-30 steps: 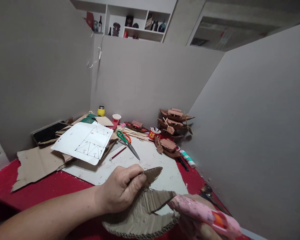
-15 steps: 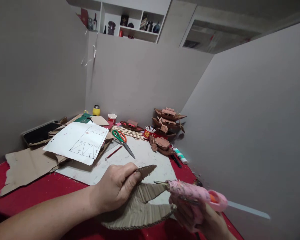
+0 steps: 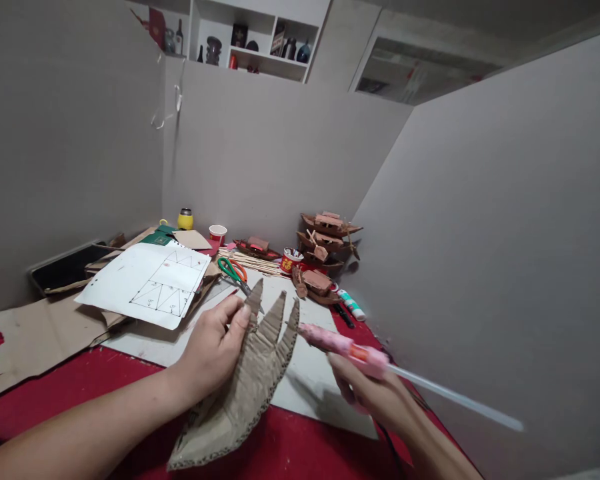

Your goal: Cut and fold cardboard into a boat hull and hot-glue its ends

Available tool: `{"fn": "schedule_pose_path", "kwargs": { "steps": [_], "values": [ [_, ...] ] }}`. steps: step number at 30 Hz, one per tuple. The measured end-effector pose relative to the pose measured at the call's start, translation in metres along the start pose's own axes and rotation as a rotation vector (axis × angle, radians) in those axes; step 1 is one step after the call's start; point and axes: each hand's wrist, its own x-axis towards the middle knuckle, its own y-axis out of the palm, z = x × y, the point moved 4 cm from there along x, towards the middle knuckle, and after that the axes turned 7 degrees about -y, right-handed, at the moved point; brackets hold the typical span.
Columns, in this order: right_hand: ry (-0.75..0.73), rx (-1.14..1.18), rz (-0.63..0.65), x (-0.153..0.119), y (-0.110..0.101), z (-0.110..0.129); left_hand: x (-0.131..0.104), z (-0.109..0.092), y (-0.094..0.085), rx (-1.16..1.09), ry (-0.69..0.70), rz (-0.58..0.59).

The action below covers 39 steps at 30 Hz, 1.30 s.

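A cut piece of corrugated cardboard (image 3: 250, 380) with three pointed prongs is pinched at its left prong by my left hand (image 3: 215, 343). The prongs point up and away from me, and its ridged edge faces right. My right hand (image 3: 365, 387) is wrapped round a pink hot glue gun (image 3: 340, 343), with a long clear glue stick (image 3: 460, 398) sticking out of its back end. The gun's nozzle end is close to the right prong; whether it touches I cannot tell.
A red table (image 3: 130, 393) carries a white board (image 3: 325, 393). On it lie green-and-orange-handled scissors (image 3: 233, 270). To the left are a drawn sheet (image 3: 150, 280) and torn cardboard (image 3: 50, 333). Farther back stand brown model boats (image 3: 320, 283) and a red cup (image 3: 293, 260). Grey partitions (image 3: 480, 233) surround the table.
The cardboard has turned so that its prongs now point upward instead of right. The glue gun has moved slightly left and up, its nozzle now beside the right prong. The view has shifted slightly.
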Motion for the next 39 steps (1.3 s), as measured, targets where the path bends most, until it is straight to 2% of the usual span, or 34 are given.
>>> {"fn": "schedule_pose_path", "kwargs": {
  "steps": [2,4,7,11,14,17,18,20,22,24,29,35,39],
  "values": [
    [0.047,-0.347,0.113,0.007,0.006,-0.006,0.002,0.001,0.0,-0.002,-0.019,0.003],
    [0.162,-0.665,0.181,0.01,0.009,-0.017,0.003,0.0,0.001,0.023,-0.03,0.021],
    [0.237,-0.846,0.205,0.011,0.006,-0.027,0.001,-0.001,0.004,0.088,-0.04,0.036],
    [0.26,-0.742,0.21,0.006,-0.01,-0.023,0.001,0.0,0.007,0.145,-0.045,0.041],
    [0.19,-0.628,-0.009,-0.001,-0.022,0.003,0.002,0.002,0.01,0.182,-0.022,0.052],
    [0.108,-0.322,-0.22,-0.007,-0.013,0.034,0.0,0.004,0.013,0.191,0.0,0.07],
    [0.098,-0.247,-0.23,-0.007,-0.005,0.042,-0.001,0.004,0.014,0.181,0.006,0.074],
    [0.076,-0.16,-0.158,-0.002,0.016,0.054,-0.003,0.002,0.014,0.15,0.013,0.077],
    [0.056,-0.141,-0.12,0.004,0.032,0.057,-0.005,0.0,0.014,0.117,0.018,0.076],
    [0.046,-0.1,-0.134,0.009,0.04,0.055,-0.006,-0.002,0.014,0.093,0.018,0.08],
    [0.052,-0.113,-0.167,0.013,0.044,0.048,-0.008,-0.005,0.014,0.109,0.036,0.08],
    [0.043,-0.275,-0.15,0.012,0.042,0.05,-0.009,-0.004,0.02,0.184,0.123,0.09],
    [-0.005,-0.279,-0.146,0.012,0.045,0.047,-0.007,0.001,0.025,0.15,0.079,0.131]
  ]
}}
